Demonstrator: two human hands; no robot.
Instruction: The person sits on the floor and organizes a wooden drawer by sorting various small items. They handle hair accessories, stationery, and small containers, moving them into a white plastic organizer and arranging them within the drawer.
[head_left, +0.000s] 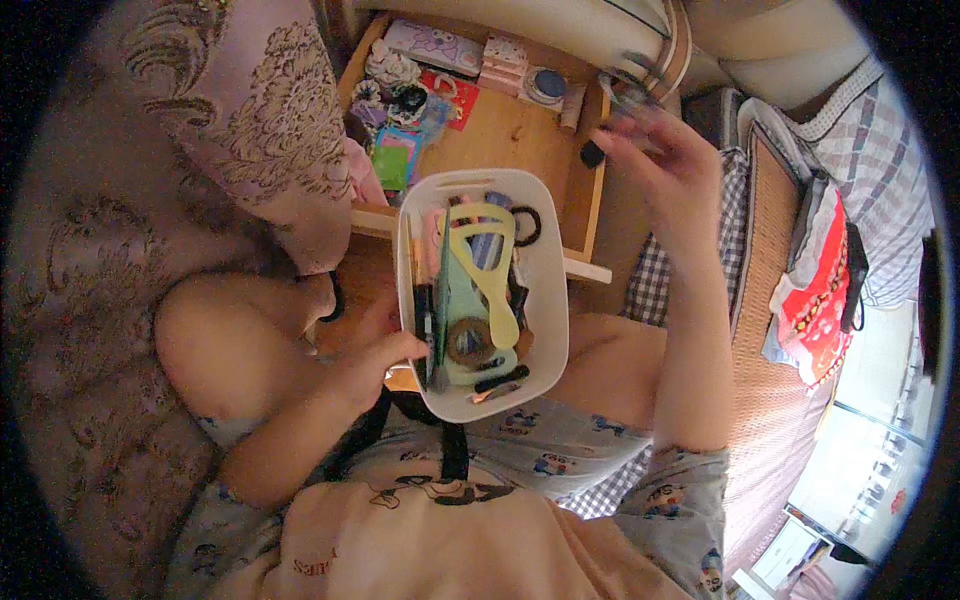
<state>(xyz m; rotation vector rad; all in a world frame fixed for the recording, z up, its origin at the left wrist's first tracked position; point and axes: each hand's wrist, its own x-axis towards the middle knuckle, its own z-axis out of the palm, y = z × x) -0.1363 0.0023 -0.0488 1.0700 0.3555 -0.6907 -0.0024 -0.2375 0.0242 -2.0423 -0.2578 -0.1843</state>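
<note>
My left hand grips the left rim of a white plastic bin, which sits above my lap. Inside the bin lie a pale yellow looped-handle item, a light green comb-like piece, a round brown-rimmed item, a black hair tie and several slim sticks along the left wall. Up at the right, my right hand is blurred by motion. Its fingers are closed on a small black-ended object, whose exact kind is unclear; something shiny shows beyond the fingertips.
Behind the bin stands a pulled-out wooden drawer holding scrunchies, a patterned case, pink boxes and a round dark-lidded container. Patterned fabric hangs at left. A woven mat and red cloth lie right.
</note>
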